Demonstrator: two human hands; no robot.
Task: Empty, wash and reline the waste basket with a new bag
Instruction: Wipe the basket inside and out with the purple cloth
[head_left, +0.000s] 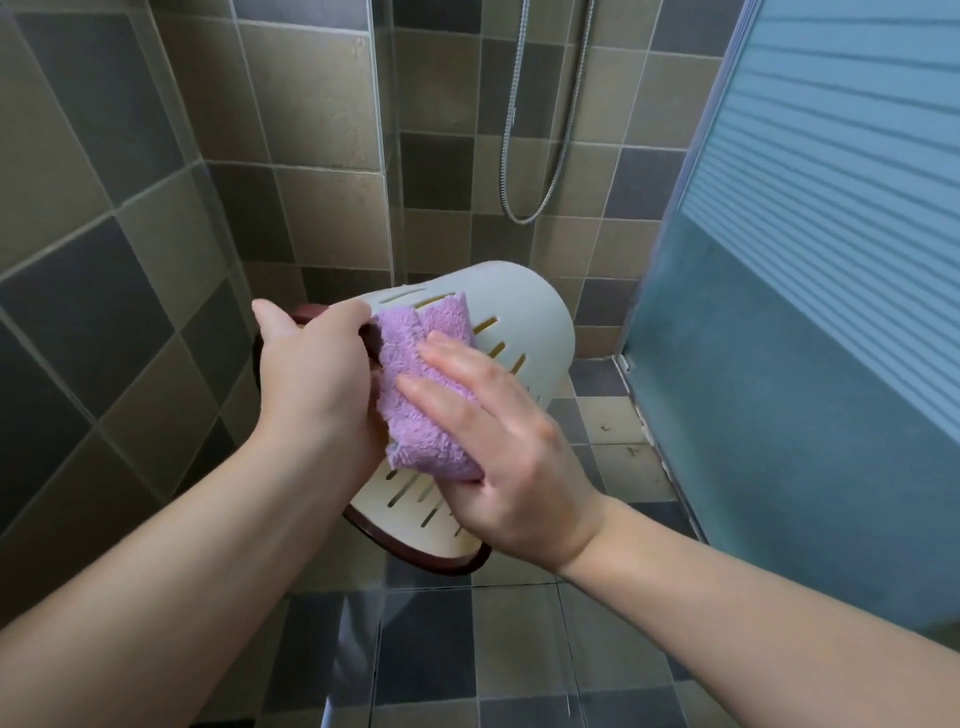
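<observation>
basket: pale slotted plastic waste basket (524, 317) with dark red rim, held tipped in the air over the shower floor
left hand (311, 379): fingers grip rim
right hand (498, 441): flat fingers press fluffy purple cloth (421, 384) on wall
handling: likely light, stiff, slippery wet; hold rim

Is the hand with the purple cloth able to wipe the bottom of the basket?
Probably yes. The right hand presses the purple cloth on the basket's slotted side, and nothing blocks its closed bottom end, which points away.

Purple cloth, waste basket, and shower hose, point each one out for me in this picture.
purple cloth (415, 384), head view, on its fluffy middle.
waste basket (524, 306), head view, on its pale side wall near the base.
shower hose (558, 156), head view, on the hanging metal loop.
</observation>
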